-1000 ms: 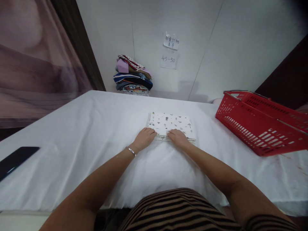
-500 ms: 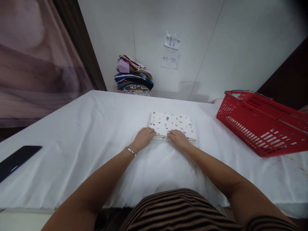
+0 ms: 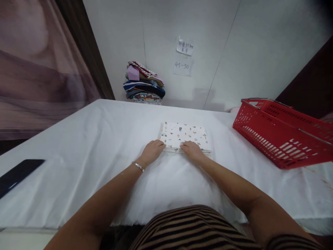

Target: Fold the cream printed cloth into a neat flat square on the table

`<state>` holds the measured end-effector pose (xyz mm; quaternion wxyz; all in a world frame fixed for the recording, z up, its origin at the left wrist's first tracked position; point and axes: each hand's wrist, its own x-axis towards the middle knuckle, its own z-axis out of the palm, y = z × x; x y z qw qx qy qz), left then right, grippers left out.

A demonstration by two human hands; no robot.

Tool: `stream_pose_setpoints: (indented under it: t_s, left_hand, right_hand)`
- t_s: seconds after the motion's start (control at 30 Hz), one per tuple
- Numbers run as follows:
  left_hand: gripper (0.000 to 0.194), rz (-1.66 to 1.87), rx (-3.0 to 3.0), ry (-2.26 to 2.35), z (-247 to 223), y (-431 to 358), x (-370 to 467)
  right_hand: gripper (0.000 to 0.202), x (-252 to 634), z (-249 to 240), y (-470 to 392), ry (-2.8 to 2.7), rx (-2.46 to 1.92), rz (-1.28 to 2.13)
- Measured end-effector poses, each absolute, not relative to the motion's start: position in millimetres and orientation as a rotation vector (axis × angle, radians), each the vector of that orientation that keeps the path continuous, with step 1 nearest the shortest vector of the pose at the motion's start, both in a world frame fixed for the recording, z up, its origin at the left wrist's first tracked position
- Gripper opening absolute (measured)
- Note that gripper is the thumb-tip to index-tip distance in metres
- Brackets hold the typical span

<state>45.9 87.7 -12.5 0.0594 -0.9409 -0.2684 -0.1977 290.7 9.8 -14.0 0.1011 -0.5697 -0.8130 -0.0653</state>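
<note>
A folded white cloth printed with small dark motifs lies flat on the white-covered table, its layered fold edge facing me. My left hand, with a silver bracelet at the wrist, reaches its near left corner. Its fingers are stretched out and the tips touch the corner. My right hand is at the middle of the near edge, fingers bent over the fold. Its thumb is partly hidden.
A red plastic basket with metal handles stands on the right. A black phone-like slab lies at the left. Beyond the far edge is a stack of folded fabrics. Paper signs hang on the wall.
My left hand has slid slightly left along the cloth's near edge toward the corner. The right hand and the cloth have stayed in place; the view has shifted a little.
</note>
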Motion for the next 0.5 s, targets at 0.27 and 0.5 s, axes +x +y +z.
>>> stream_pose_setpoints:
  t_s: [0.27,0.5]
  left_hand:
    - [0.021,-0.603,-2.834,-0.924,-2.2,83.8,43.4]
    - [0.024,-0.601,-2.826,-0.940,-7.1,83.0,41.4]
  right_hand:
    - [0.025,290.0,-14.4,9.0,-2.359,-1.699,-0.145]
    - [0.027,289.7,-13.9,8.0,-2.347,-1.697,-0.156]
